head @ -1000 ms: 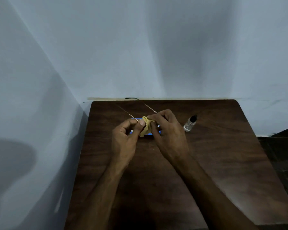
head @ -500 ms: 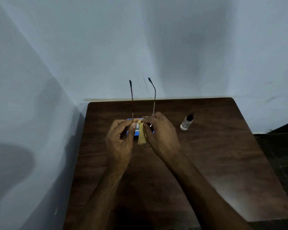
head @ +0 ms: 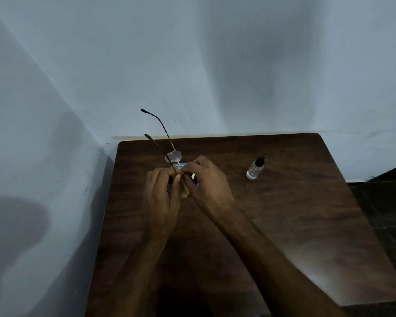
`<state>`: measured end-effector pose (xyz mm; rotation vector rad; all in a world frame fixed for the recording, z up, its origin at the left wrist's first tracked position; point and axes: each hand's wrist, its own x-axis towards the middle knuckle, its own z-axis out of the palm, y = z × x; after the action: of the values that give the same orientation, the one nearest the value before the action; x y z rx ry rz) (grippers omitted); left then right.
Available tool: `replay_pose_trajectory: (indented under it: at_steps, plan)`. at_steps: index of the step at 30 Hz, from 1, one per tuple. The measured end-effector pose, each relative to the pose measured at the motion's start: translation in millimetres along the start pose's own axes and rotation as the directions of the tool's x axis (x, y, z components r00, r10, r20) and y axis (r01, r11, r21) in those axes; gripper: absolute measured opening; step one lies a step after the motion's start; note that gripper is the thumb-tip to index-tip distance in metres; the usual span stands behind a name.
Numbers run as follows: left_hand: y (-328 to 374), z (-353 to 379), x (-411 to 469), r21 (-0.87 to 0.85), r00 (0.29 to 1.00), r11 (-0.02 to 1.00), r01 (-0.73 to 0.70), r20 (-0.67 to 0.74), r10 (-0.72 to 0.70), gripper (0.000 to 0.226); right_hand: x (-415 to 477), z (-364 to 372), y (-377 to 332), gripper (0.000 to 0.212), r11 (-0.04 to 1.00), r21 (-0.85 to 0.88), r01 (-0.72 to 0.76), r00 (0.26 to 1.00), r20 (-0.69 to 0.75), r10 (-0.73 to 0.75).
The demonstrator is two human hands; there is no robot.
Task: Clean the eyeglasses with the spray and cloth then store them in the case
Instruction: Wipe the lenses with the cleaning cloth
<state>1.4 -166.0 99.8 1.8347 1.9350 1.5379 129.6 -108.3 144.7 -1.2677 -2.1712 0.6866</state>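
Hands, two, yours, met over the far-middle of the table.

Left hand (head: 162, 197): fingers curled in, thumb and fingertips pinching the frame of the eyeglasses (head: 174, 156) at the near end.

Right hand (head: 209, 187): fingers bent, tips drawn together against your left fingertips, pinching the yellow cloth (head: 185, 192) to the glasses. A crumpled fold of the cloth hangs in the gap between your two palms.

Eyeglasses: thin-framed and held off the table. One clear lens shows just beyond your knuckles; the other is hidden under your fingers and the cloth. Both temples are unfolded, slanting up and far-left, with their dark tips against the wall (head: 215, 65).

Blue case (head: 176, 164): lying on the table directly under your hands. Only slivers of it show, at your fingertips and beside your right hand. You cannot tell from here whether it is open or closed.

Spray bottle (head: 255, 169): small, clear, black-capped, standing on the table to the right of your right hand, well apart from it.

Table (head: 284, 225): dark wood grain, set into a corner of pale blue wall.
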Motion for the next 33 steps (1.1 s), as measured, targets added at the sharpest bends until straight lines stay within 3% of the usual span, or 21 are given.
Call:
replay_pose_trajectory:
  at_steps: [10, 15, 19, 26, 30, 33]
  plan:
    - [2, -7, 1, 0.08, 0.996, 0.993, 0.083, 0.023, -0.085, 0.015, 6, 13, 2, 0.021, 0.997, -0.08, 0.004, 1.0, 0.026, -0.002]
    - [8, -6, 11, 0.002, 0.989, 0.99, 0.143, -0.037, -0.143, 0.018, 9, 17, 2, 0.02, 0.985, -0.171, 0.017, 0.997, -0.077, -0.031]
    - [11, -1, 11, -0.032, 0.99, 0.99, 0.14, -0.003, -0.14, 0.016, 14, 16, 2, 0.016, 0.984, -0.173, -0.034, 0.992, -0.124, 0.013]
    - [8, 0, 9, -0.07, 0.978, 0.978, 0.198, -0.055, -0.202, 0.013, -3, 11, 12, 0.02, 0.986, -0.156, 0.058, 0.997, -0.037, -0.065]
    - [8, 5, 6, -0.036, 0.991, 0.99, 0.134, -0.017, -0.135, 0.012, 2, 7, 21, 0.018, 0.966, -0.257, -0.018, 0.994, -0.105, -0.01]
    - [6, 8, 11, -0.015, 0.995, 0.995, 0.096, 0.019, -0.095, 0.016, 10, 9, 14, 0.019, 0.974, -0.227, -0.016, 0.993, -0.118, -0.011]
